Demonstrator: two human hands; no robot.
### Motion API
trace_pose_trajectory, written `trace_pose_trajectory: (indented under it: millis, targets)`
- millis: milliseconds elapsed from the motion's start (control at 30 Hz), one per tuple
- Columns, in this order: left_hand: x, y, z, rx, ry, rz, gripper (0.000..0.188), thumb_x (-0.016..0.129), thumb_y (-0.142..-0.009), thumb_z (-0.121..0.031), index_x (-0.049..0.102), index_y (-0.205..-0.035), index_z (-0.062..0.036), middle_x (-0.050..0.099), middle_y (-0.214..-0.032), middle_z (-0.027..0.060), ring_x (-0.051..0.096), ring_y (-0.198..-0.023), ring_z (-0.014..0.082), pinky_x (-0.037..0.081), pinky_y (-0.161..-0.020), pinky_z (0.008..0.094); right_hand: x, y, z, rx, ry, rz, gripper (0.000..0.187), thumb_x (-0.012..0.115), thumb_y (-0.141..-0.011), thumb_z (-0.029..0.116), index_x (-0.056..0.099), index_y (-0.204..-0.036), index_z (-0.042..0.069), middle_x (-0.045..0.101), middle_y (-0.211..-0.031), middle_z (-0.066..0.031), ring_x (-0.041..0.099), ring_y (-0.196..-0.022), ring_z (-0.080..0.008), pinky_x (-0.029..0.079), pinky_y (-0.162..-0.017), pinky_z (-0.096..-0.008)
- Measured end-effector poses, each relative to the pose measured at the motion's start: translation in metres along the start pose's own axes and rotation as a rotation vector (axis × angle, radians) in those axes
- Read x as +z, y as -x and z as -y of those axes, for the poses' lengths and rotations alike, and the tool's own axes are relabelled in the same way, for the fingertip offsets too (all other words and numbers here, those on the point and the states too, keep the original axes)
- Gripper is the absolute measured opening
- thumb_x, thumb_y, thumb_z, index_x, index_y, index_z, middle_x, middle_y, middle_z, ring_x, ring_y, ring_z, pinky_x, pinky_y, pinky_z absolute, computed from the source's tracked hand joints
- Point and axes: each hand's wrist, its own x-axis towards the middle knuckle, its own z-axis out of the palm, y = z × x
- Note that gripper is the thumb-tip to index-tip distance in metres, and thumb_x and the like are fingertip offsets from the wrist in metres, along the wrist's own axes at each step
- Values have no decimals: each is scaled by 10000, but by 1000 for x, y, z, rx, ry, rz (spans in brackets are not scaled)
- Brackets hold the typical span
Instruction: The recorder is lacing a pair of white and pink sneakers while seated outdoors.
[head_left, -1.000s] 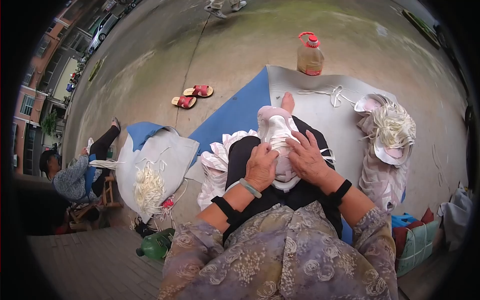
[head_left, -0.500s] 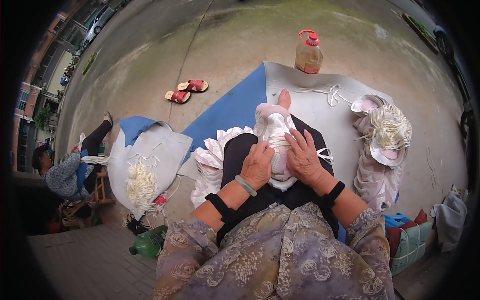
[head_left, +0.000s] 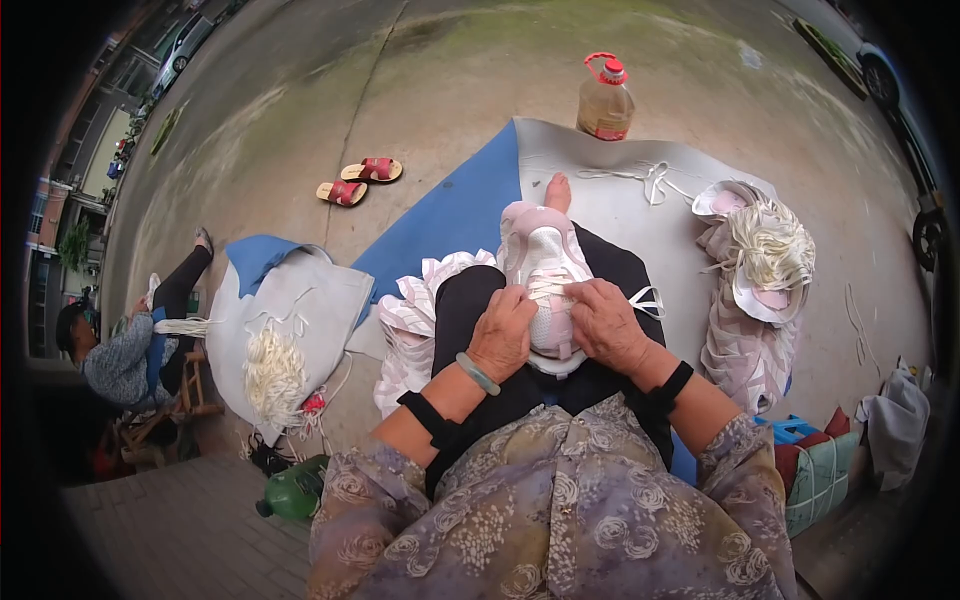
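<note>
A pink and white shoe upper (head_left: 551, 325) lies across my lap between my thighs, its toe pointing away from me. Off-white shoelace (head_left: 546, 288) crosses its front opening. My left hand (head_left: 505, 332), below a jade-coloured bangle, is closed at the left edge of the lacing, fingertips pinching the lace. On the opposite edge my right hand (head_left: 606, 322) has its fingers curled together on the lace too. The fingertips partly hide what they grip. A loop of white lace (head_left: 648, 301) sticks out beyond my right hand, over my right leg.
Stacked pink-white uppers (head_left: 748, 350) with a lace bundle (head_left: 773, 245) lie at right; more uppers (head_left: 405, 330) lie left. Another lace pile (head_left: 274, 372) rests on a grey-white sheet (head_left: 232, 345). Red sandals (head_left: 372, 170), an oil jug (head_left: 606, 105) and a green bottle (head_left: 291, 490) stand around. Another person (head_left: 125, 350) sits far left.
My right hand's fingers, spread over the upper before, have curled in at the lacing. My left hand stays at the left edge. The whole view has shifted slightly.
</note>
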Motion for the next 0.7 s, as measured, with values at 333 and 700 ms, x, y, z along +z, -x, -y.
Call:
trace_pose_trajectory:
  millis: [333,700]
  targets:
    - [-6,-24,-24,76,-152,-53,225,565,-594,-12,542,-817,-38,498,-864,113,503,-813,297,431,-662,368,-8,3,-13,486,-582,-201,39,468,-747,32,480,-751,-5,535,-993,-154,517,-847,-239,418,-745,-291]
    - [24,-36,-20,-13,-141,-62,115,541,-612,-55,506,-722,-55,487,-748,92,529,-653,270,425,-566,368,-17,8,-30,586,-708,-172,55,526,-813,39,559,-851,15,536,-724,-40,486,-659,-119,406,-612,-243]
